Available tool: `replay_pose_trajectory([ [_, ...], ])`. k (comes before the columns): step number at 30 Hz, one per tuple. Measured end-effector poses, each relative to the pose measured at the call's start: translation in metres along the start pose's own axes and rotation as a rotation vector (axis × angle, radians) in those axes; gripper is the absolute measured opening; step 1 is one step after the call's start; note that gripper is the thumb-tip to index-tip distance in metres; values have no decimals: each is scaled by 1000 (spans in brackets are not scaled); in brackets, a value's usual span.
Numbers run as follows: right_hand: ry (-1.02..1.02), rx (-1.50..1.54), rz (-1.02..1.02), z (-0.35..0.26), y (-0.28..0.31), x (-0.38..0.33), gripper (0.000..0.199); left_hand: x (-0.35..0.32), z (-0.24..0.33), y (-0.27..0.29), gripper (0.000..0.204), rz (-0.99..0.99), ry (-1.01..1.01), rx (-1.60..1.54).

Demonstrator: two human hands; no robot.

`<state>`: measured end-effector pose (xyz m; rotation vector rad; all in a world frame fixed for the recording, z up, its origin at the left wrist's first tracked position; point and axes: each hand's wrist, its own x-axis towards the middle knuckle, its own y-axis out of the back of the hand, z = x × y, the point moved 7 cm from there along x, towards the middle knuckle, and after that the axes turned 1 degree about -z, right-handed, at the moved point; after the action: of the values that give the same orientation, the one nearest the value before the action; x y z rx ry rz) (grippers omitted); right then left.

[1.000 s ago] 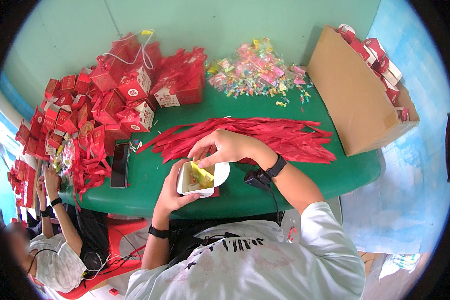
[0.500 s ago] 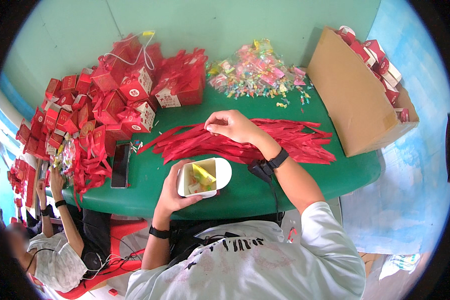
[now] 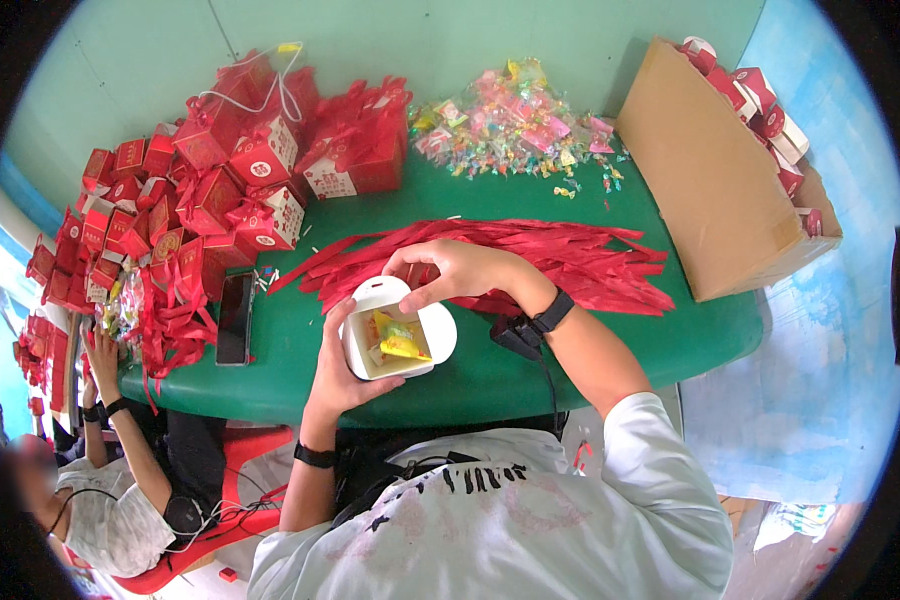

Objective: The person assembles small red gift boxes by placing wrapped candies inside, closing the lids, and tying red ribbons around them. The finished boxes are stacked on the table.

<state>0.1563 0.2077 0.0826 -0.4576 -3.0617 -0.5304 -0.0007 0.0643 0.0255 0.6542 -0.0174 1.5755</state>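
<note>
White card box (image 3: pixel 395 340), lid flaps open, sits in my left hand (image 3: pixel 342 372) just above the near edge of the green table (image 3: pixel 610 350). Left grip is closed round its left wall & underside, thumb up the side. Inside: a few wrapped sweets (image 3: pixel 398 340), yellow & orange. My right hand (image 3: pixel 450 272) comes over the top; fingertips pinch the far flap at the box's upper rim, so that grip is closed on the flap, nothing else in it.

Box looks like thin card: v. light, stiff enough along the folds but the walls would cave if squeezed hard. Best hold, I'd say, is at the corners & base, where the creases give strength, not mid-wall. Flaps are floppy, prob. want a light pinch near the crease. Sweets are loose, so tilt it & they'd likely slide out.

Just behind the box lies a long heap of red ribbons (image 3: pixel 530 255), spread across the table. Far left, a pile of red boxes (image 3: pixel 220 170), some w/ ribbon tied. Far middle, a scatter of sweets in mixed colours (image 3: pixel 515 125). Right, a brown carton (image 3: pixel 720 180) w/ more red boxes in it. A dark phone (image 3: pixel 234 318) lies flat left of my box. Another person (image 3: pixel 110 500) sits lower left, apart from my hands.
</note>
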Motion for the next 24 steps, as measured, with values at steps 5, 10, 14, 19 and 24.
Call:
replay_pose_trajectory([
  [5,22,-104,155,15,16,2,46,5,-4,-3,117,-73,103,-104],
  [10,-36,-55,475,42,79,-14,35,8,-1,-4,110,-46,123,-169],
  [14,-263,-405,800,41,131,-52,39,9,-2,-3,106,-50,120,-124],
  [19,-784,-848,1092,67,186,-126,69,8,1,-3,103,-46,137,-120],
  [24,-965,-769,1062,121,204,-165,60,8,0,-2,101,-49,113,-83],
])
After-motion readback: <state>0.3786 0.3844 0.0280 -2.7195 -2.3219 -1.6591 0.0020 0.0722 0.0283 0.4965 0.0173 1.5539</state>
